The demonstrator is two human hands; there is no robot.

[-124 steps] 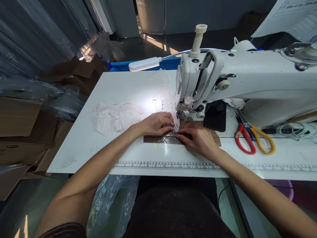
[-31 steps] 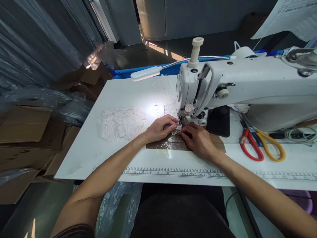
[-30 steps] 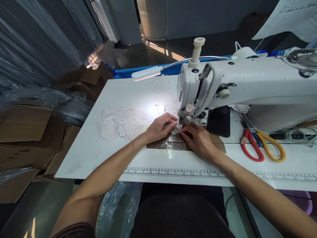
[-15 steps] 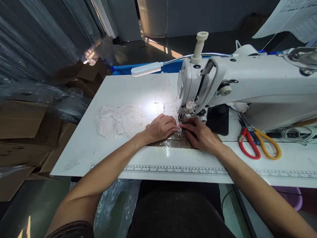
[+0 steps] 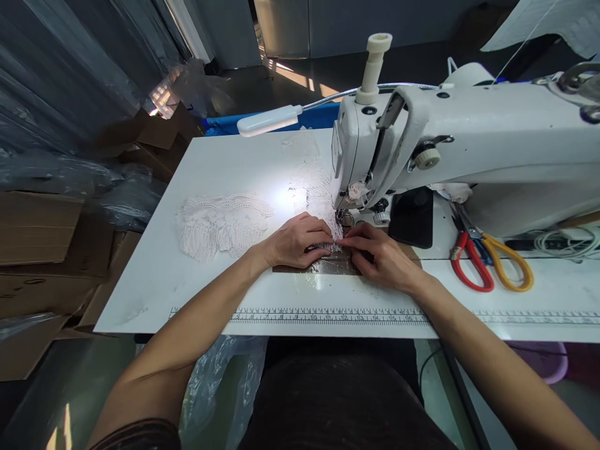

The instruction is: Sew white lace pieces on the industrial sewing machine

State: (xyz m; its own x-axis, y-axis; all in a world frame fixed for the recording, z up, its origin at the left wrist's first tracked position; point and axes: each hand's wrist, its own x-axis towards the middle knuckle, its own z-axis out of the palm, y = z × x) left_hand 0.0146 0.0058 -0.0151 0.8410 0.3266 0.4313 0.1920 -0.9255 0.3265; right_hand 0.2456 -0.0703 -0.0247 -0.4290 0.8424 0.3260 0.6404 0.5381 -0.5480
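Pinning the lace strip (image 5: 315,186) flat matters most here. Your left hand (image 5: 296,241) lies on it with fingers bent down, though I cannot tell whether they clasp a fold. Your right hand (image 5: 380,257) has thumb and forefinger closed on the strip's edge. The strip lies between your two sets of fingertips, on the brown taped patch (image 5: 328,268) just under them, with the presser foot (image 5: 345,219) just beyond. I would press evenly with both hands, aim the edge straight at the foot, and stop your fingertips short of the needle. The lace pile (image 5: 220,222) beyond your left wrist looks slack enough not to drag.
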